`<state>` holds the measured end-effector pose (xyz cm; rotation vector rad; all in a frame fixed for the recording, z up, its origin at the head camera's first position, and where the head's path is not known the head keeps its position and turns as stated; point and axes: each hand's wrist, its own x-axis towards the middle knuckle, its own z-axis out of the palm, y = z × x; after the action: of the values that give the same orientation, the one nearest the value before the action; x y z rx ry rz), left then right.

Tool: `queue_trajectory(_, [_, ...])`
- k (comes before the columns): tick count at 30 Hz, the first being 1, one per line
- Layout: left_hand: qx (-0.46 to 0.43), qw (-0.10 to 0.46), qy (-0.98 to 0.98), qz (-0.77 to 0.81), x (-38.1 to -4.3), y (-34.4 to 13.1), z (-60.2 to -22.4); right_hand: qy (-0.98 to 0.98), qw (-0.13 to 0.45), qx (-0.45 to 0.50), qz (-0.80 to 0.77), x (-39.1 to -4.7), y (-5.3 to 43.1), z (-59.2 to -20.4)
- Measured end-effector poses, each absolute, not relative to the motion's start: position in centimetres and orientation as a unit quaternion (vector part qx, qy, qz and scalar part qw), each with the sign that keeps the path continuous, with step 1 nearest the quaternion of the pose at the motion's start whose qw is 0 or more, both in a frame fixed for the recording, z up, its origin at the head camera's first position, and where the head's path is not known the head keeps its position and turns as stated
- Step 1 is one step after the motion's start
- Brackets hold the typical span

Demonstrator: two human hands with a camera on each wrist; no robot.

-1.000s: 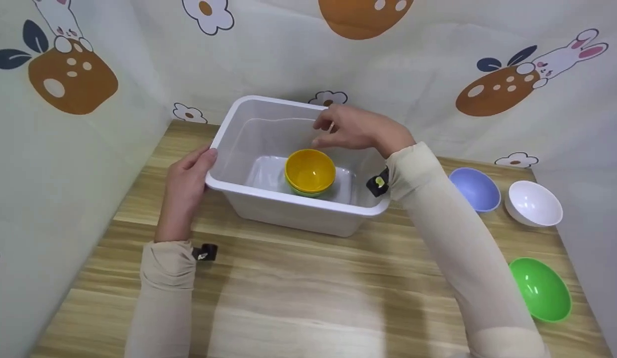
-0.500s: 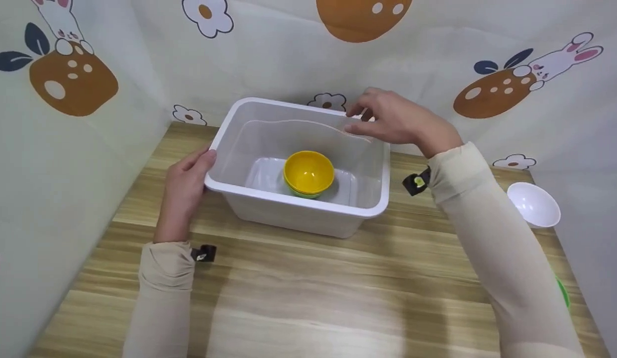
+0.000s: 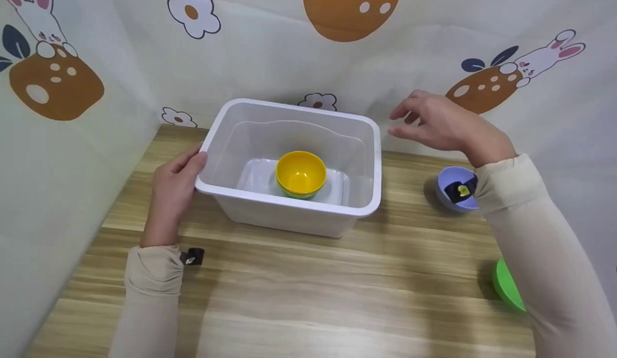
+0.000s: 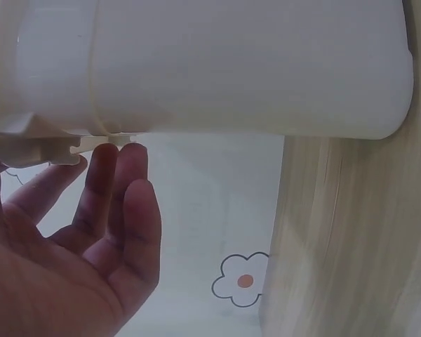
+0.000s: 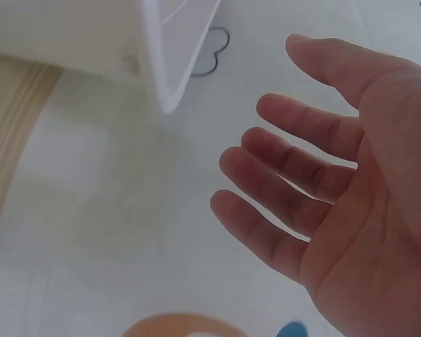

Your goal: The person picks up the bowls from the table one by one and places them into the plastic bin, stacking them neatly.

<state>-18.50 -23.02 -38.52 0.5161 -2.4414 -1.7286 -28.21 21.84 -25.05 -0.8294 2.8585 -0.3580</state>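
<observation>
My left hand (image 3: 175, 186) grips the left rim of a white plastic bin (image 3: 288, 206), thumb over the edge. In the left wrist view, its fingers (image 4: 142, 232) curl up under the rim. Inside the bin sits a yellow bowl (image 3: 301, 171), nested on a green bowl (image 3: 299, 196) that shows only at its lower edge. My right hand (image 3: 443, 122) is in the air beyond the bin's right end, holding nothing. The right wrist view shows its fingers (image 5: 266, 232) spread and relaxed, apart from the bin.
Right of the bin, a blue bowl (image 3: 452, 175) stands under my right wrist, partly covered by the wrist camera. A bright green bowl (image 3: 506, 286) is partly hidden by my right sleeve (image 3: 552, 238). Printed cloth walls (image 3: 268, 54) enclose the wooden table (image 3: 298, 278).
My right hand has moved right, from above the bin to outside its right end. The left hand stays on the rim. My right arm now hides the white bowl seen earlier.
</observation>
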Motion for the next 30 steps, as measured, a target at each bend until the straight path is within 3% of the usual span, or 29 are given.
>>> queue_trajectory(18, [0.160, 0.039, -0.801, -0.576, -18.6, -24.0, -39.3, 0.967, 0.103, -0.188, -0.140, -28.7, 29.1, -29.1])
queue_trajectory(30, [0.151, 0.055, -0.787, -0.596, -18.5, -23.4, -39.8, 0.975, 0.142, -0.120, -0.123, -28.4, 33.1, -33.8])
